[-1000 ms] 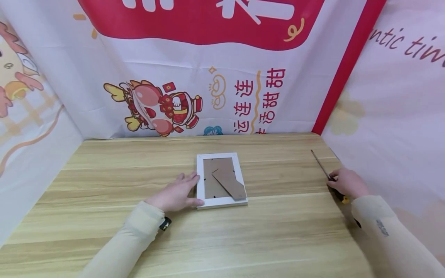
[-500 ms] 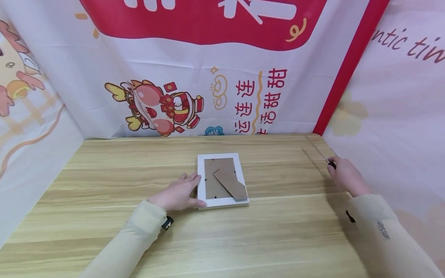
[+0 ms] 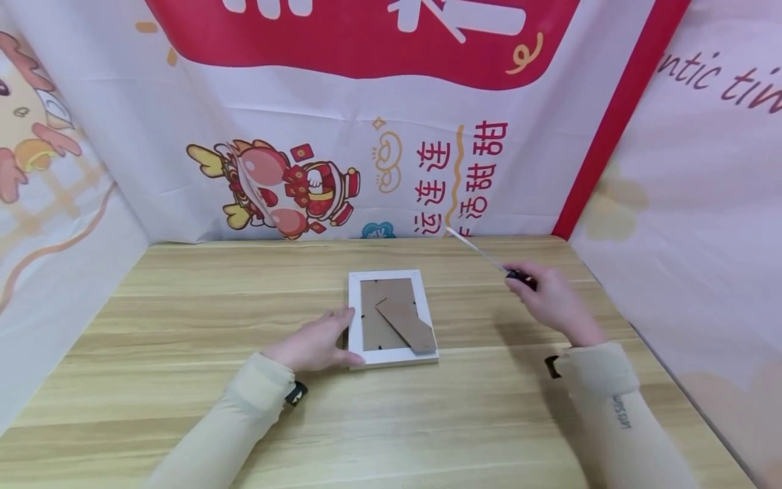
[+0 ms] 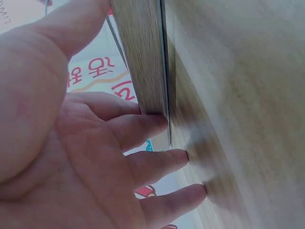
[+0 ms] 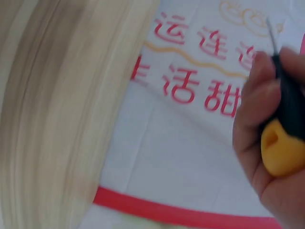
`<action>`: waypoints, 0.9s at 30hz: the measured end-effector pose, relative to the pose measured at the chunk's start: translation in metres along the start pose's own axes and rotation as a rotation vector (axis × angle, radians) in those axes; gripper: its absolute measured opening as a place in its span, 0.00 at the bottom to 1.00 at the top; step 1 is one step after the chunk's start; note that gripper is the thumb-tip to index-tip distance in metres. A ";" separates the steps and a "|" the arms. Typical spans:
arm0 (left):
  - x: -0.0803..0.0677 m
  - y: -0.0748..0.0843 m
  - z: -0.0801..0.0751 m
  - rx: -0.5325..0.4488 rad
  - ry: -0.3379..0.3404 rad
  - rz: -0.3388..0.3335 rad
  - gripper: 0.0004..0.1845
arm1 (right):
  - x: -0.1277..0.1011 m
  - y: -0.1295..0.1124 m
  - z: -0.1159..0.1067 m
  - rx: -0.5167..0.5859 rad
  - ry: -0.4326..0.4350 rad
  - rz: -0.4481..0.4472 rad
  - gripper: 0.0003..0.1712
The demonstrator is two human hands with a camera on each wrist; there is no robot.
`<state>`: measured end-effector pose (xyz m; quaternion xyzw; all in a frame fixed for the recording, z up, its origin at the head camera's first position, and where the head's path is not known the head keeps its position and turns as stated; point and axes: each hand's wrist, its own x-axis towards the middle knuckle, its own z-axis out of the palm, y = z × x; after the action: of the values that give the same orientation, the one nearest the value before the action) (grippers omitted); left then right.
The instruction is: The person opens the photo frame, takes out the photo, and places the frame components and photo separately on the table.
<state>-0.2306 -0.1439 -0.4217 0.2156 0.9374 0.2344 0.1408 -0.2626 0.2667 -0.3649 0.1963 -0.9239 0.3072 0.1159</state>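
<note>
A white picture frame (image 3: pixel 391 355) lies face down on the table, showing its brown backboard (image 3: pixel 370 326) and a folded easel stand (image 3: pixel 408 326). My left hand (image 3: pixel 314 343) rests along its left side, thumb at the near corner. In the left wrist view, fairly straight fingers touch the frame's side (image 4: pixel 143 57) and the tabletop. Raised over the table to the right, my right hand (image 3: pixel 552 299) grips a screwdriver (image 3: pixel 479 251). Its thin metal shaft points forward and left. The right wrist view shows the black and yellow handle (image 5: pixel 283 148) wrapped by the fingers.
The wood-grain table (image 3: pixel 183 380) reaches back to a printed white and red cloth (image 3: pixel 391 102). More printed cloth (image 3: pixel 690 238) hangs along the right edge, and another (image 3: pixel 73 224) along the left.
My right hand has lifted the screwdriver off the table's right side and carried it left toward the frame. The left hand and the picture frame stay in place.
</note>
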 end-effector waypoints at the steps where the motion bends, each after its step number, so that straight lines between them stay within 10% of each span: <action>1: 0.000 0.000 0.000 -0.001 0.001 0.003 0.57 | 0.002 -0.004 0.005 0.031 -0.030 -0.008 0.16; 12: 0.001 -0.001 0.001 0.015 0.013 0.004 0.56 | 0.019 -0.038 0.048 0.134 -0.270 -0.130 0.15; 27: 0.000 0.002 0.001 0.002 0.012 -0.031 0.56 | 0.022 -0.027 0.064 0.035 -0.328 -0.067 0.12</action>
<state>-0.2293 -0.1423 -0.4212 0.1997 0.9418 0.2324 0.1386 -0.2769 0.2011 -0.3934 0.2767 -0.9179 0.2830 -0.0295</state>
